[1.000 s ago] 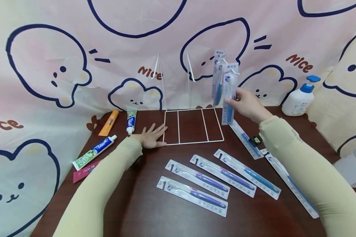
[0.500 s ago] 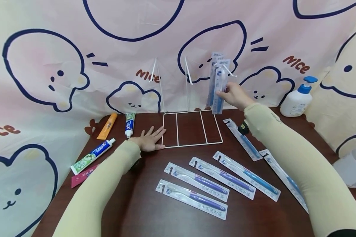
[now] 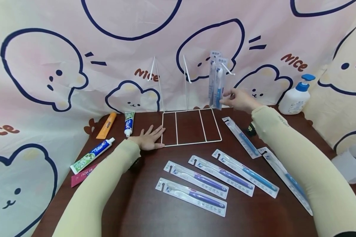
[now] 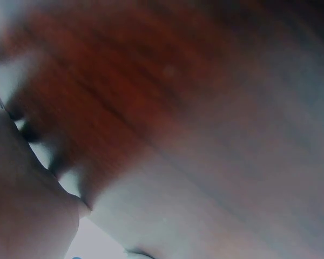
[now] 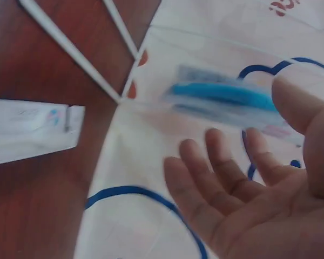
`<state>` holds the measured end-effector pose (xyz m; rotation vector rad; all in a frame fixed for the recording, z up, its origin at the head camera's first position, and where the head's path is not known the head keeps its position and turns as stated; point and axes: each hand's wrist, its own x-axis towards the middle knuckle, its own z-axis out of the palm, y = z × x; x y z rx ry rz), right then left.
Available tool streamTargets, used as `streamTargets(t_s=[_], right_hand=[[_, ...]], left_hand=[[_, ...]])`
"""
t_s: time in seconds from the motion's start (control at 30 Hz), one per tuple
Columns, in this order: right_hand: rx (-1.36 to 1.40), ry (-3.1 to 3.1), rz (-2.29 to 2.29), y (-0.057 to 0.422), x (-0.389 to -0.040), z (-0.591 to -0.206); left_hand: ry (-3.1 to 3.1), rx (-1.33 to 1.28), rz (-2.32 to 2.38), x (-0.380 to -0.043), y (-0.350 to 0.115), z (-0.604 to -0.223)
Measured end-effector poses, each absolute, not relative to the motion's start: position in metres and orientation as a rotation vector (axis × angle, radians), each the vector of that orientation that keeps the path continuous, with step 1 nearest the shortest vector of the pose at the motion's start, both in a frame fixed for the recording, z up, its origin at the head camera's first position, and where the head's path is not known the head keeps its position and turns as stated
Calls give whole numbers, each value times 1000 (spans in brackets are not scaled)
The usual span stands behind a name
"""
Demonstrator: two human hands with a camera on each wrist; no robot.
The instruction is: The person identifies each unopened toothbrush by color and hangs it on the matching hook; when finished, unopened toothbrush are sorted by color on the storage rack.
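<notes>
Your left hand point(image 3: 149, 140) lies flat on the brown table point(image 3: 154, 223) with its fingers spread, by the side of the white wire rack point(image 3: 192, 143). The front blue toothbrush pack point(image 3: 219, 84) hangs upright from a hook point(image 3: 227, 69) on the rack's right side, just in front of more hanging packaging. Your right hand point(image 3: 239, 98) is beside it, fingers loose and not gripping, though I can't tell if a fingertip touches it.
</notes>
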<state>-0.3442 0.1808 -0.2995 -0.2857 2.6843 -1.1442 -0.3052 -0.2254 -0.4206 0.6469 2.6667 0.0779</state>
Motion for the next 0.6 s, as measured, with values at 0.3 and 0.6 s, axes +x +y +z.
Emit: streamTargets(t_s=[0.3, 0.6], right_hand=[[-127, 2744, -467, 192, -326, -357], [-66, 2774, -324, 200, -330, -395]], left_hand=[[2657, 650, 86, -304, -227, -424], [2668, 652, 112, -305, -228, -421]])
